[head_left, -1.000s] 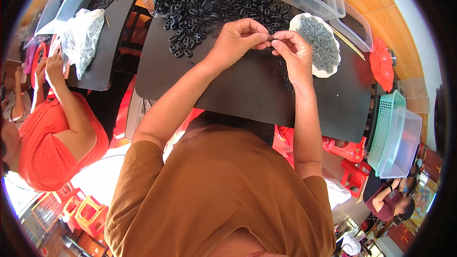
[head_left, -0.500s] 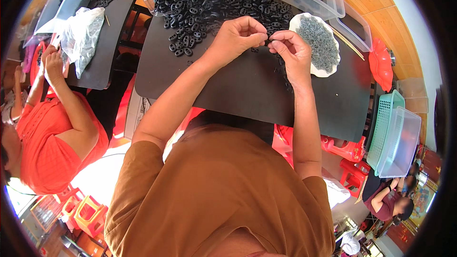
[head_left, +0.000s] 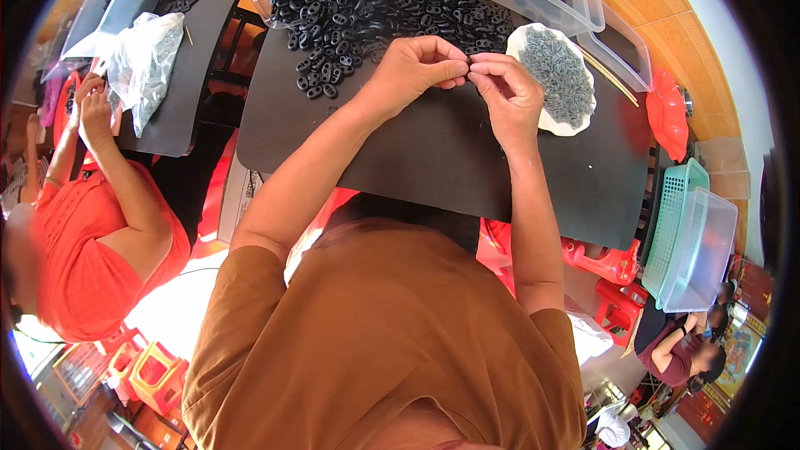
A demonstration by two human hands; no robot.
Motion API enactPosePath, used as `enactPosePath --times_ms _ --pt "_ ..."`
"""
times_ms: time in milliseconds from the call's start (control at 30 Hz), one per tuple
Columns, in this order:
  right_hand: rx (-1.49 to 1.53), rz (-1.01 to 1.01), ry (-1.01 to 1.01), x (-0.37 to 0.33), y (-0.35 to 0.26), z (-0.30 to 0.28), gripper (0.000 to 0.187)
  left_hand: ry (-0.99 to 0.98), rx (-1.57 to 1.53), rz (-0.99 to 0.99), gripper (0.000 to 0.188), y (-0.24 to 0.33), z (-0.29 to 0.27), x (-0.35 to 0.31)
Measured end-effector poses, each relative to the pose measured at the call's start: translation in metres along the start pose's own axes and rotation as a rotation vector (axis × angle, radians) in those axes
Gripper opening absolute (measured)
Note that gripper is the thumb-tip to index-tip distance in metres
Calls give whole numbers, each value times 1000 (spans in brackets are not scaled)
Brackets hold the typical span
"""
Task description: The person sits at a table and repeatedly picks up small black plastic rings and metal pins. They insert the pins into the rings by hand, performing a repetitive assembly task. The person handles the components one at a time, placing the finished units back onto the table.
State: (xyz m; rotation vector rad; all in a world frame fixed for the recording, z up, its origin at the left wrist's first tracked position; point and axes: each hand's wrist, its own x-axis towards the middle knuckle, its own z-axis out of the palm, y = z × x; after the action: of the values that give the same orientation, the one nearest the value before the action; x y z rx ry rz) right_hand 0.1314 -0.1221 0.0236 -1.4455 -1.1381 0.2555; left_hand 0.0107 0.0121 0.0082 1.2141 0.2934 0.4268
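Note:
My left hand (head_left: 417,71) and my right hand (head_left: 510,98) meet above the table, each with thumb and fingers pinched. A small dark piece (head_left: 469,59) shows between the touching fingertips; most of it is hidden, so its kind is unclear. Beyond my hands lies a big heap of black oval pieces with two holes (head_left: 375,0), some scattered toward my left wrist. Close to the right hand stands a white scalloped dish (head_left: 591,103), filled with small grey pieces (head_left: 553,75).
Clear plastic bins (head_left: 542,2) flank the heap on the dark table (head_left: 400,158). Thin sticks (head_left: 612,79) lie beside the dish. At right are a red dish (head_left: 667,112) and a green basket (head_left: 671,233). A co-worker in red (head_left: 108,242) works at the left table.
My right hand has shifted slightly left, closing the small gap between the two hands' fingertips. The left hand has dipped a little.

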Motion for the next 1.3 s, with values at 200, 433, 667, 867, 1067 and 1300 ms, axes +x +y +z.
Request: enactPosePath --times_ms 200,433,667,867,1067,1300 --pt "157 116 -49 -1 8 -5 13 -26 134 3 11 5 1 -1" --pt "293 285 -34 1 4 -10 12 -16 -69 -48 11 2 1 0" --pt "295 330 -23 1 1 -11 11 21 -79 -52 10 1 0 0" --pt "326 332 -24 0 2 -9 11 -20 -48 23 10 -1 0 0" --pt "278 314 -17 0 4 -10 10 13 118 55 11 4 2 -1" --pt "212 298 -25 0 -1 -8 11 31 221 111 11 -1 0 0"
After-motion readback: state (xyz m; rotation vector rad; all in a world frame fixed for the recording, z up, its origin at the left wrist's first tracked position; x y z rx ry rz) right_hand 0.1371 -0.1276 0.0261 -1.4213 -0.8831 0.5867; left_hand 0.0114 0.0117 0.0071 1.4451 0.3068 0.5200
